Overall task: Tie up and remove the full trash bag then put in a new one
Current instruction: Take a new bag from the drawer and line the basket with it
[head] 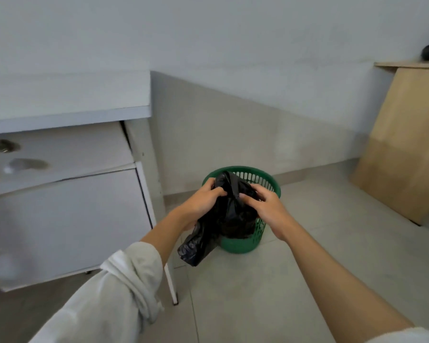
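Hands gathering crumpled black plastic trash bag (229, 214).
Left hand (203, 201) and right hand (268, 206) both clutch it above the green perforated plastic wastebasket (260, 179).

White cabinet (60, 206) left, pale wall (233, 45), tiled floor (282, 280).
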